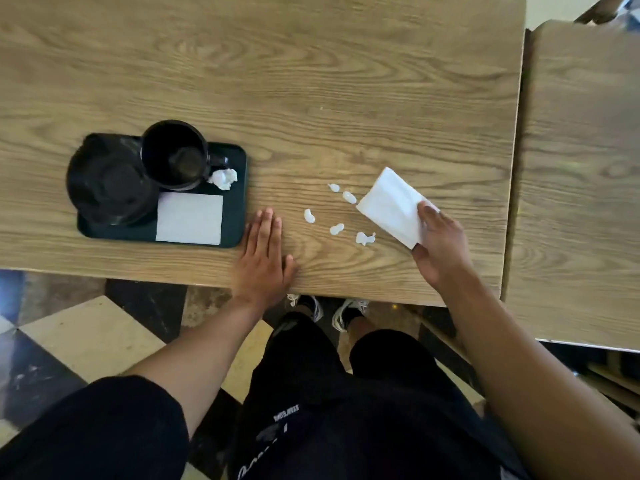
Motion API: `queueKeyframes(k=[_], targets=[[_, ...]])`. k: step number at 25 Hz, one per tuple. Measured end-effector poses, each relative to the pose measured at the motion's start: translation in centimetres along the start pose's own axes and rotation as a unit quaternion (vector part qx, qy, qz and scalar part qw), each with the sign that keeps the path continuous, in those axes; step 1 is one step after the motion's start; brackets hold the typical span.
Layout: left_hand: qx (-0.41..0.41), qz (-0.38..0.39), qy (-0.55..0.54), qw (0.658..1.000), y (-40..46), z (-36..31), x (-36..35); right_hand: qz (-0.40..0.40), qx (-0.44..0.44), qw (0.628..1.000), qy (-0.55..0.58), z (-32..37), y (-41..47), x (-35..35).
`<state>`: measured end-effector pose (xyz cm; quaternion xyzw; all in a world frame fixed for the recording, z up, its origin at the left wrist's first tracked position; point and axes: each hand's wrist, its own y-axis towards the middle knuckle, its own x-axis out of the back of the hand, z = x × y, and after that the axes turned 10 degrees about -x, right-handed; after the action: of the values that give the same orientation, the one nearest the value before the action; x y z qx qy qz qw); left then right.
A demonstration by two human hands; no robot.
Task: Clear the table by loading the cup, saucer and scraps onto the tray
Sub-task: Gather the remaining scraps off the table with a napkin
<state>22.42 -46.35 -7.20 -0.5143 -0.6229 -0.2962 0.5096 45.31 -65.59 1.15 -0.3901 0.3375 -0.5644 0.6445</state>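
Note:
A dark green tray [235,202] lies on the wooden table at the left. On it stand a black cup [173,154] and a black saucer [107,181], with a crumpled white scrap [223,178] and a flat white napkin [189,218]. Several small white paper scraps [337,228] lie loose on the table right of the tray. My right hand [441,245] grips a folded white napkin [391,206] just right of those scraps. My left hand [263,254] rests flat on the table, fingers together, touching the tray's right edge.
The table's near edge [207,284] runs just below my hands. A second wooden table [581,168] adjoins on the right across a narrow gap. My legs and shoes stand on a chequered floor below.

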Motion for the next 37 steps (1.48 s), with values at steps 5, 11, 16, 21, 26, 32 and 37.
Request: queueKeyframes(k=[5,11,16,21,26,32,37], targets=[[-0.01,-0.037,0.007,0.999,0.0,0.1,-0.4,-0.047,0.017,0.998,-0.026,0.5,1.7,1.0],[0.005,-0.026,0.019,0.999,0.3,-0.1,-0.1,-0.233,0.154,0.919,-0.277,-1.3,2.3,1.5],[0.004,-0.036,0.028,0.999,0.2,-0.2,-0.1,-0.221,0.333,0.815,-0.42,-1.8,2.7,1.5],[0.004,-0.043,0.033,0.998,0.3,-0.2,-0.2,-0.111,0.295,0.803,-0.505,-0.5,3.8,0.2],[0.007,-0.044,0.041,0.998,0.3,-0.2,-0.1,-0.176,0.318,0.833,-0.417,-0.1,5.2,-0.3],[0.011,-0.039,0.037,0.998,0.3,-0.2,-0.1,-0.231,0.276,0.857,-0.369,-3.9,2.5,0.1],[0.016,-0.033,0.037,0.999,0.3,-0.2,-0.1,-0.205,0.227,0.892,-0.332,-7.1,0.9,-1.9]])
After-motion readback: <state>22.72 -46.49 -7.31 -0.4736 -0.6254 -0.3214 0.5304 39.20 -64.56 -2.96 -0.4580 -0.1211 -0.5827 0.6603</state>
